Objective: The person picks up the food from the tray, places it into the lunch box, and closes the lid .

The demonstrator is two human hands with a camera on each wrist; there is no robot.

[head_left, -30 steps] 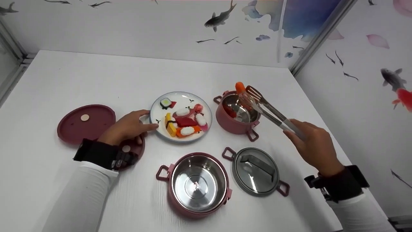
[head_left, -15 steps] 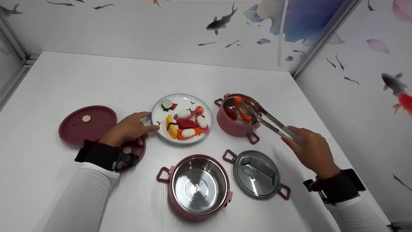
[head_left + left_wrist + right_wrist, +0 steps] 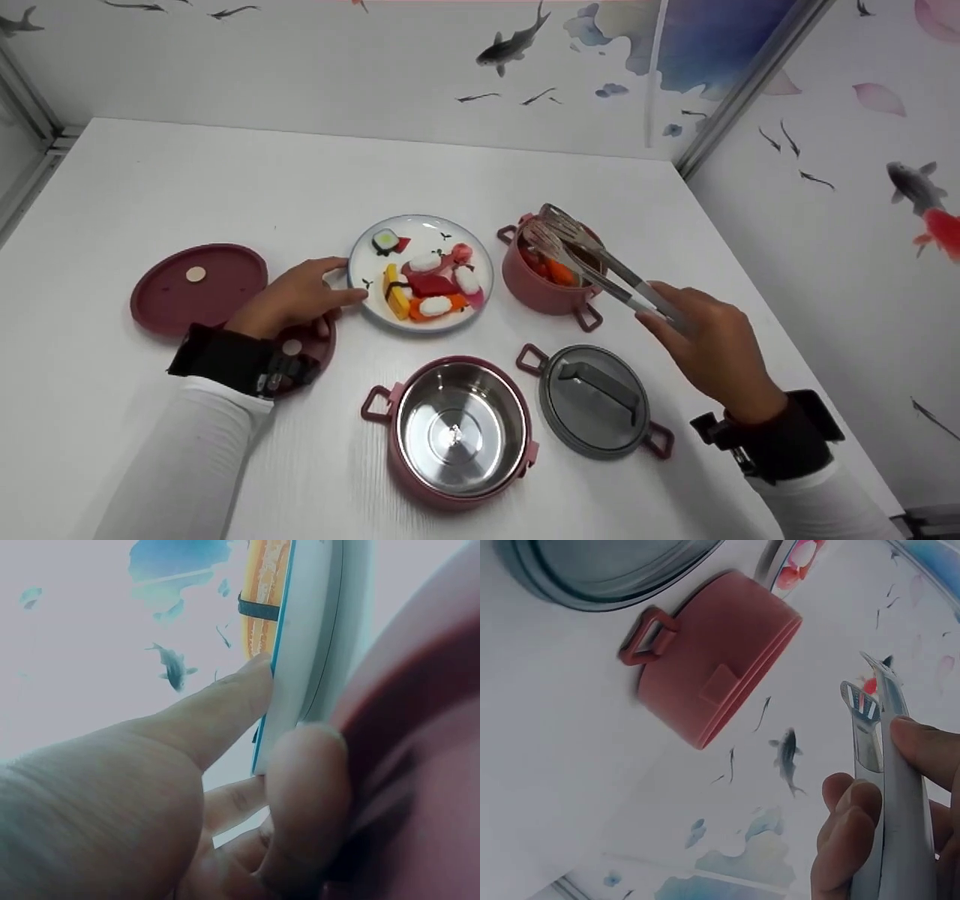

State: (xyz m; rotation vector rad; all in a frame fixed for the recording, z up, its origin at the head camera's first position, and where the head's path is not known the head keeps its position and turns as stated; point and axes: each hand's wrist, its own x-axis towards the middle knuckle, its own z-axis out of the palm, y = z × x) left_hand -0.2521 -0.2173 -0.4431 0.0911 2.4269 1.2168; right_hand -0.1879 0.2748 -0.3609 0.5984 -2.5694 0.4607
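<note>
The right hand (image 3: 720,345) is curled round the metal tongs (image 3: 626,274). The tips stand a bit apart over the small pink pot (image 3: 536,294), and no food shows between them. A carrot (image 3: 559,271) lies in that pot. The left hand (image 3: 304,296) has its fingers spread, touching the rim of the sushi plate (image 3: 420,228) without wrapping round it.

A soft hold on the tongs seems best, with the tips lifted over the pot's rim so they do not bump it. The plate is just beside that pot, so a sideways swing could hit it. The gray lid (image 3: 577,420) and big pot (image 3: 450,502) crowd the near side. The worktop (image 3: 300,172) has more room toward the back, but its right edge is near the right wrist.
</note>
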